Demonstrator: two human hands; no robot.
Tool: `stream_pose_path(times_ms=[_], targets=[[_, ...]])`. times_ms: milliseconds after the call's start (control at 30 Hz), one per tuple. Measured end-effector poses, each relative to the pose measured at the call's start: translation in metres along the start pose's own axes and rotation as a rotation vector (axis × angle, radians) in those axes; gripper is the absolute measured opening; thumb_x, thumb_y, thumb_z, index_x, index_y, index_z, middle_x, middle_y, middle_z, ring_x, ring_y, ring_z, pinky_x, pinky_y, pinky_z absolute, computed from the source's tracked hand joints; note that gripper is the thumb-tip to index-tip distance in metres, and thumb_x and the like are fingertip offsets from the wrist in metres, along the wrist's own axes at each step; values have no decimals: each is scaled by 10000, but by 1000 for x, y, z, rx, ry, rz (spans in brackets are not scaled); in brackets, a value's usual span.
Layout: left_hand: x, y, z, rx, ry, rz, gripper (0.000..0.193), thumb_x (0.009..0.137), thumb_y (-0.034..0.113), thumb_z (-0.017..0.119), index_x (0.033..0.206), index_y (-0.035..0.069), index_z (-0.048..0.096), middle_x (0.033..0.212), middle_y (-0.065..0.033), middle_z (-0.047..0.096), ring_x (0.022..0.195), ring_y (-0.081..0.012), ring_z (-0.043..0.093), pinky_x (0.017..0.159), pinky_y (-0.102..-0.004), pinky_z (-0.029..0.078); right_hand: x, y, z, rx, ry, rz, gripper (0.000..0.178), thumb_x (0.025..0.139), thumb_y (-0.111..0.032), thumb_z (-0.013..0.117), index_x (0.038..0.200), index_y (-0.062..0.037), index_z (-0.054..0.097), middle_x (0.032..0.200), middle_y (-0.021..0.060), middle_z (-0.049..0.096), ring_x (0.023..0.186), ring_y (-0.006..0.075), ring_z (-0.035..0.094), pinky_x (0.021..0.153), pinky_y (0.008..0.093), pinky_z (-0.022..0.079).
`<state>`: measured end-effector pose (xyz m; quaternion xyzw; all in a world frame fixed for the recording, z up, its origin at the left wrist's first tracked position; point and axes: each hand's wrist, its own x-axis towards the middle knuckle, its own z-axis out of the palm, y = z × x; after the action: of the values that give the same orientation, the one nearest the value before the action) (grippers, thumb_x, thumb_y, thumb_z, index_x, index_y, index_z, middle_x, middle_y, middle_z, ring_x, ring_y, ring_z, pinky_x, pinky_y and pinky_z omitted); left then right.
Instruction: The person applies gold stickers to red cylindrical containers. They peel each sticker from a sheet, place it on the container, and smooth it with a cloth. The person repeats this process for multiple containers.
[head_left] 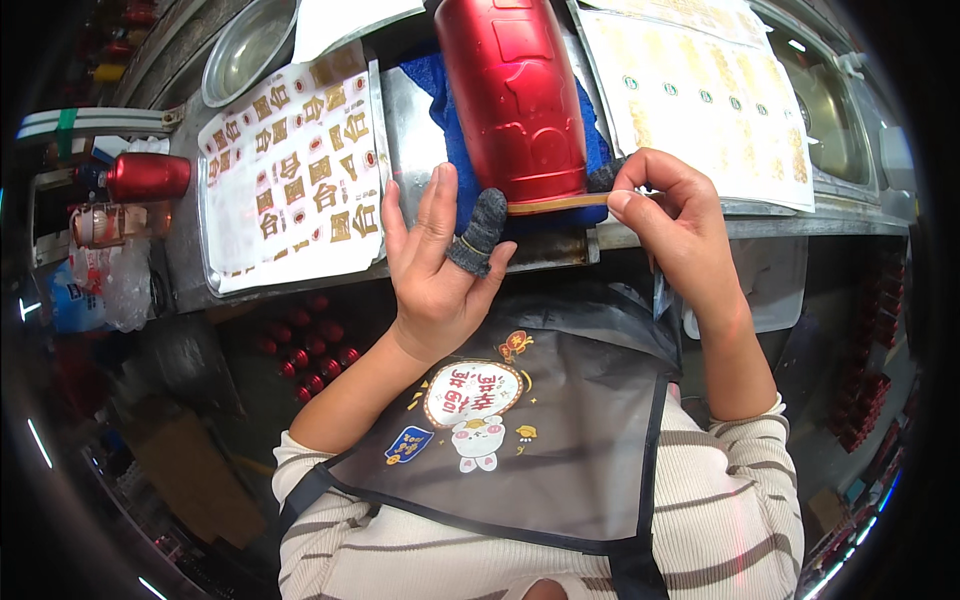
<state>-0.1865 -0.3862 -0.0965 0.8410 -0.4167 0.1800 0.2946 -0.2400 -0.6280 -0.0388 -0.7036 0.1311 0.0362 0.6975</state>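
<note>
A glossy red bottle (515, 100) with embossed panels lies on a blue cloth (432, 88), its base end toward me. Across that end runs a thin gold-brown strip (560, 204). My right hand (682, 205) pinches the strip's right end between thumb and forefinger. A dark grey knit piece (605, 176) shows beside those fingers, partly hidden. My left hand (440, 265) has its fingers spread, with a grey knit finger cover (482, 235) on the forefinger. That covered finger is by the strip's left end at the bottle's edge; whether it presses there I cannot tell.
Left of the bottle, a sheet of gold-character decals (290, 180) lies on a tray. More decal sheets (710, 110) lie to the right. Metal basins (250, 50) (835, 110) stand on both sides. Another red bottle (150, 177) lies far left; several red bottles (305, 350) stand below the table.
</note>
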Motion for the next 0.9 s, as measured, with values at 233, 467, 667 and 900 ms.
stream_pose_path(times_ms=[233,467,667,900], targets=[[4,-5,-10,44,-71,30,404,750,98,806,1142,58,715,1479,-305,432,1286,-458,527,1097,-658,243,2,13,2,21,32,-61,72,890,-36,620,837,1,589,803,-23,570,647,-5,475,554,172,372],[29,6,-15,102,-60,144,428,719,71,805,1135,113,716,1463,-307,447,1282,-478,518,1095,-665,227,5,11,3,-5,40,-26,63,884,-34,622,846,9,598,799,-24,573,640,-8,476,556,168,369],[60,26,-6,225,-74,218,326,681,158,776,1007,141,766,1443,-271,496,1308,-479,495,1080,-695,236,6,18,4,5,30,-65,49,878,-29,630,861,14,614,805,-24,580,657,-6,483,564,169,370],[36,1,6,-183,80,-93,605,708,148,859,1261,4,657,1453,-288,472,1335,-404,496,1115,-609,286,4,11,6,-48,-7,-24,45,878,-29,644,864,-22,602,738,-80,520,588,-34,382,516,160,266]])
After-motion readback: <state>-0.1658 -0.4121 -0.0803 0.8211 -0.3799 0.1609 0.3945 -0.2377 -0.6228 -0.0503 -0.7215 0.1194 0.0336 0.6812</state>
